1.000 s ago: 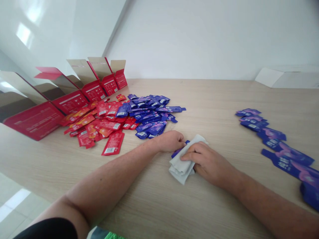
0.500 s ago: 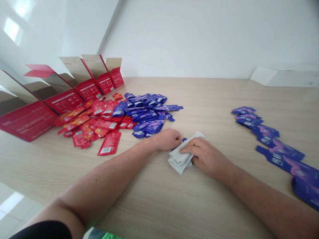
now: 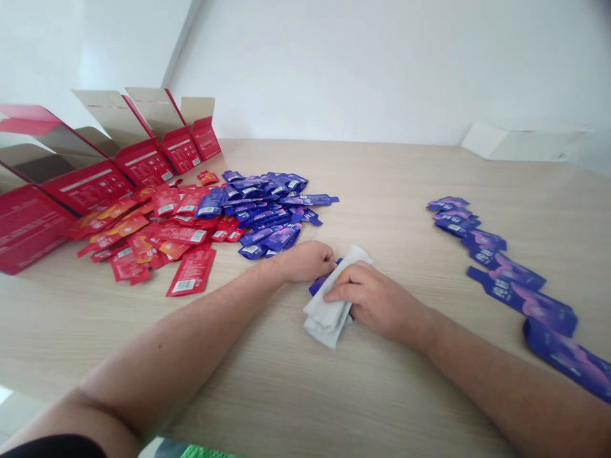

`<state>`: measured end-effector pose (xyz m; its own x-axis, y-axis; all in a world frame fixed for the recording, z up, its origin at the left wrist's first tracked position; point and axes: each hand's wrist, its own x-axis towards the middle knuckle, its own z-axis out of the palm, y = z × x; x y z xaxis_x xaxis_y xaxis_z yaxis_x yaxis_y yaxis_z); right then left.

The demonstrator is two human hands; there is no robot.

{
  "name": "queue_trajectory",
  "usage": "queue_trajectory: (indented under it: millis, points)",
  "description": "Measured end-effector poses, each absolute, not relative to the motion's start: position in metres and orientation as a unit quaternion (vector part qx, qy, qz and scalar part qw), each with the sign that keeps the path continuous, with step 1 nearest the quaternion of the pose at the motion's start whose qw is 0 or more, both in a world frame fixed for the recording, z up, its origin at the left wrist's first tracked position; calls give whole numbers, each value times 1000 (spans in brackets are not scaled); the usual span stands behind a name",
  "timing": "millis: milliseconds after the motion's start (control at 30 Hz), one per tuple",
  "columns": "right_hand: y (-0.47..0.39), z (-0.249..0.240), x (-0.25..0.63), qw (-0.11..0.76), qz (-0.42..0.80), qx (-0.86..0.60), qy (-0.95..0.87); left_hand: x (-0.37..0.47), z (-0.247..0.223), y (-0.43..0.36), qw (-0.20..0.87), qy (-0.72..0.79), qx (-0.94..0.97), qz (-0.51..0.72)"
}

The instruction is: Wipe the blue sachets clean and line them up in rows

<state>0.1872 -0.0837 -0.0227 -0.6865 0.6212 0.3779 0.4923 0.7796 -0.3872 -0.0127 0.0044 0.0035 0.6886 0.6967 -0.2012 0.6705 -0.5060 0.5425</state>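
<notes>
My right hand point(image 3: 370, 296) is closed on a folded white cloth point(image 3: 340, 296), pressing it over a blue-purple sachet point(image 3: 321, 282) on the table. Most of that sachet is hidden under the cloth. My left hand point(image 3: 311, 261) is closed with its fingertips at the sachet's upper end, pinching it. Just beyond my left hand lies a heap of blue sachets point(image 3: 270, 210). Left of it, a heap of red and orange sachets point(image 3: 162, 232) spreads out, with one red sachet point(image 3: 191, 272) lying nearer to my left forearm.
Open red cartons point(image 3: 143, 162) stand in a row at the left, flaps up. On the right, several blue sachets point(image 3: 529, 299) overlap in a slanting line beside my right forearm. A white box point(image 3: 515, 144) lies by the wall at the back right of the wooden table point(image 3: 382, 197).
The cloth has shifted along the sachet toward me, and more of the sachet's blue shows beside my left fingers. The whole view has also turned slightly, moving the objects leftward.
</notes>
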Motion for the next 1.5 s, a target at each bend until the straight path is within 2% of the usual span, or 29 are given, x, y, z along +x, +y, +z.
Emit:
queue_trajectory:
  millis: [100, 300, 400, 533, 700, 833, 1000, 1133, 1300, 1500]
  points:
    - [-81, -25, 187, 257, 119, -312, -907, -13, 1, 5, 297, 378, 876, 37]
    - [-58, -32, 220, 355, 70, -428, -828, -21, 14, 6, 315, 411, 853, 68]
    - [-55, -32, 227, 374, 63, -438, -815, -36, 41, 12, 208, 431, 869, 130]
    - [-56, -34, 225, 368, 68, -433, -820, -64, 82, 33, 12, 498, 845, 194]
    - [-51, -39, 225, 364, 77, -432, -821, -79, 106, 71, -214, 553, 788, 166]
    - [-49, -41, 227, 368, 84, -424, -823, -70, 93, 95, -316, 500, 798, 112]
    - [-50, -39, 227, 358, 96, -418, -829, -58, 56, 115, -305, 416, 857, 11]
    - [-50, -38, 227, 352, 94, -420, -832, -56, 37, 125, -272, 436, 857, -26]
    - [-51, -36, 226, 355, 95, -410, -835, -54, 38, 128, -238, 495, 835, -36]
    - [-51, -31, 225, 338, 78, -409, -844, -23, 47, 101, -231, 487, 842, 32]
